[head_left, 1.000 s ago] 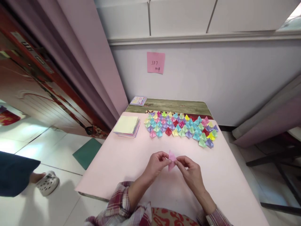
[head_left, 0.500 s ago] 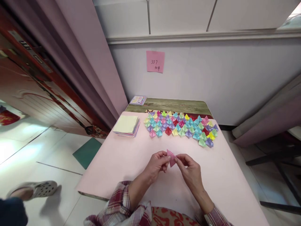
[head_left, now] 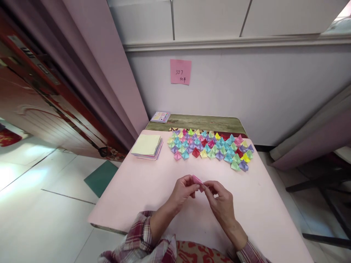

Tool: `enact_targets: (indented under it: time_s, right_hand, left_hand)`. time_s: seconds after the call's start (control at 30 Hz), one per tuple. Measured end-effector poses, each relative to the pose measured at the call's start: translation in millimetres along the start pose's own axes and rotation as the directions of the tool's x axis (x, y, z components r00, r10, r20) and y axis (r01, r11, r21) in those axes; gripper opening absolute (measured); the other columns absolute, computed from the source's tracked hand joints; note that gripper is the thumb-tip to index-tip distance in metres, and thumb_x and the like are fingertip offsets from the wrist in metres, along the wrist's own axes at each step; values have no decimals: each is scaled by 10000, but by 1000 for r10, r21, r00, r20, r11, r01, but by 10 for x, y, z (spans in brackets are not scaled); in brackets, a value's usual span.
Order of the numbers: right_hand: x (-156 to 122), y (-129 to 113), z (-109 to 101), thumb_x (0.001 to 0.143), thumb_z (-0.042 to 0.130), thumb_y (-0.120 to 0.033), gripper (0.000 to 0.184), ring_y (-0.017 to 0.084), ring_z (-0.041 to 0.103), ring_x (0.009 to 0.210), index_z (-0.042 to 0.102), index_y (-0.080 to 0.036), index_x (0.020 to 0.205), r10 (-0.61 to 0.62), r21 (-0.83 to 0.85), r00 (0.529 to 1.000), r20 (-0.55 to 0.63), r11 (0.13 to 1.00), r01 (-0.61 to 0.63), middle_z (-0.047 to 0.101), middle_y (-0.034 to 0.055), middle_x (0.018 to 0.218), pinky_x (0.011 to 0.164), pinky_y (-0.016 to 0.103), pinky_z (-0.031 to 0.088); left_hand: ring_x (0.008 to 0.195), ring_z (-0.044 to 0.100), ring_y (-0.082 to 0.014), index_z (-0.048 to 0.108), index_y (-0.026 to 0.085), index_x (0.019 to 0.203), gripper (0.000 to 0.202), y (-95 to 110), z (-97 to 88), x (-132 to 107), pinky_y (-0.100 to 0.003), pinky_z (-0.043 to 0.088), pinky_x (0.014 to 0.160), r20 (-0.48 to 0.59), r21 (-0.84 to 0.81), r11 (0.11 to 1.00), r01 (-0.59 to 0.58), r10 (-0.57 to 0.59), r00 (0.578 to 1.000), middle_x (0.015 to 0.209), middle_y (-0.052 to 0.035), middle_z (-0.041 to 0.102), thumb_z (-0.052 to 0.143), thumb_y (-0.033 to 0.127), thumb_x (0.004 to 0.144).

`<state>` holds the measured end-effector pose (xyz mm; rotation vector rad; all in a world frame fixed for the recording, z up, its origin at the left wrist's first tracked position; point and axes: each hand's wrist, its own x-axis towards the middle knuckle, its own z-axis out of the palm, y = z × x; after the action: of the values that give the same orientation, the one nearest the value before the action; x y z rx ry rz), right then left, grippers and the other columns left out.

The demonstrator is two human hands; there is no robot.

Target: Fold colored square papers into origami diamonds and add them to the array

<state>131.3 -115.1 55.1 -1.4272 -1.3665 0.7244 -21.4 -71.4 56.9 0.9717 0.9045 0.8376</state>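
A small pink folded paper is held above the near middle of the table. My left hand pinches its left side between thumb and fingers. From the other side, the thumb and fingertips of my right hand grip its lower right edge. The fingers cover part of the paper, so its full shape is hidden. Beyond my hands lie several rows of small folded paper pieces in many colours. Left of those rows rests a stack of square paper sheets, pale yellow on top.
A pink cover lies over the wooden table. At the back left corner is a printed packet. A pink note with handwriting is on the wall. A green square lies on the floor to the left.
The pink folded paper has turned in my fingers, from standing pointed to a flatter slant. A person's shoe and leg at the lower left have gone out of view.
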Motion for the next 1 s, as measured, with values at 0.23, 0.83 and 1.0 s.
enact_targets:
  time_s: [0.23,0.83,1.0]
  right_hand:
    - [65,72,-6,754,730,-471,302,148,571,609,705,-175,813,340,397,936,90,850,-347,666,27,687,566,258,466]
    - [61,102,25,711,781,-440,299,107,529,548,680,-188,837,512,632,836,196,586,-507,592,-25,614,533,217,457]
    - [39,38,10,781,702,-477,302,139,541,588,687,-183,849,339,438,940,32,841,-318,618,6,657,571,264,467]
  left_hand:
    - [731,577,-149,724,127,863,215,105,18,-17,-275,451,724,-11,14,1000,-24,25,1000,793,-54,680,731,297,730]
    - [635,521,-136,709,172,853,206,359,150,-157,-245,407,617,47,490,830,-265,278,959,710,-25,620,619,356,832]
    - [499,428,-94,705,164,845,297,188,67,-64,-219,331,504,-55,366,927,-85,112,992,538,34,509,699,450,765]
